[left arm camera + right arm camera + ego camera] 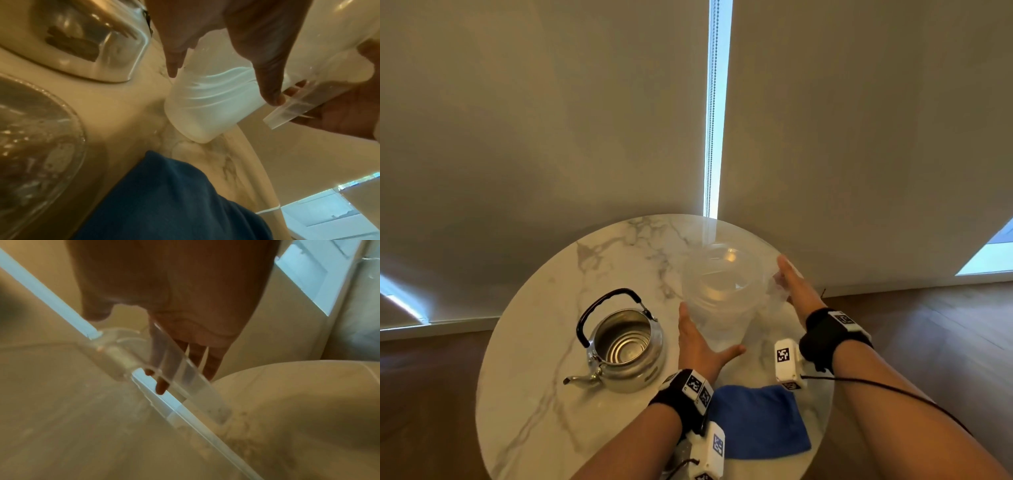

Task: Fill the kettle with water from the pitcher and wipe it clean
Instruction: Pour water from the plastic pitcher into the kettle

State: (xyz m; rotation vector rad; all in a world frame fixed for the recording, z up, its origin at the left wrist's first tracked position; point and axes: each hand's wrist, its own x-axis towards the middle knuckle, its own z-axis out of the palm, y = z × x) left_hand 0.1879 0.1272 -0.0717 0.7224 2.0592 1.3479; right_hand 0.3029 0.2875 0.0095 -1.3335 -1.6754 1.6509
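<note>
A clear plastic pitcher (719,284) with water in it stands on the round marble table (534,394). My left hand (698,342) lies against its near left side, fingers straight and thumb spread across the front; the left wrist view shows them on the pitcher's wall (205,105). My right hand (794,287) is at the clear handle (185,378) on the right, its straight fingers slipped behind it. The steel kettle (625,346), lid off and empty, sits left of the pitcher with its black handle raised and its spout towards me. A blue cloth (760,421) lies near the front edge.
A domed shiny object (41,146) sits on the table under my left wrist, beside the cloth (164,194). Roller blinds (551,137) hang close behind the table. Wooden floor (928,325) surrounds it. The table's left front part is bare marble.
</note>
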